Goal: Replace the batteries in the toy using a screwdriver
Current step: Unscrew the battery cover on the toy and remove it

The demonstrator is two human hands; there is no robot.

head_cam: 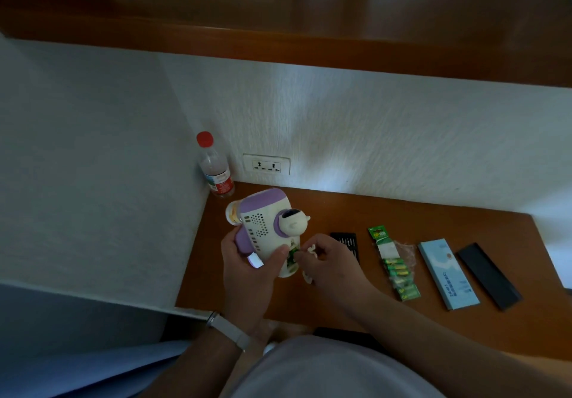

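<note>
A white and purple toy (pixel 266 227) is held above the left end of the wooden desk (pixel 402 314). My left hand (pixel 247 271) grips its lower body from the left, thumb across the white shell. My right hand (pixel 328 261) pinches a green battery (pixel 292 257) at the toy's open compartment. A strip pack of green batteries (pixel 397 271) lies on the desk to the right. A black tray of screwdriver bits (pixel 345 240) lies partly behind my right hand. No screwdriver handle shows clearly.
A water bottle with a red cap (pixel 215 167) stands in the desk's back left corner beside a wall socket (pixel 266 165). A light blue box (pixel 447 274) and a black lid (pixel 489 275) lie at the right. Small white pieces (pixel 308 277) rest under my right hand.
</note>
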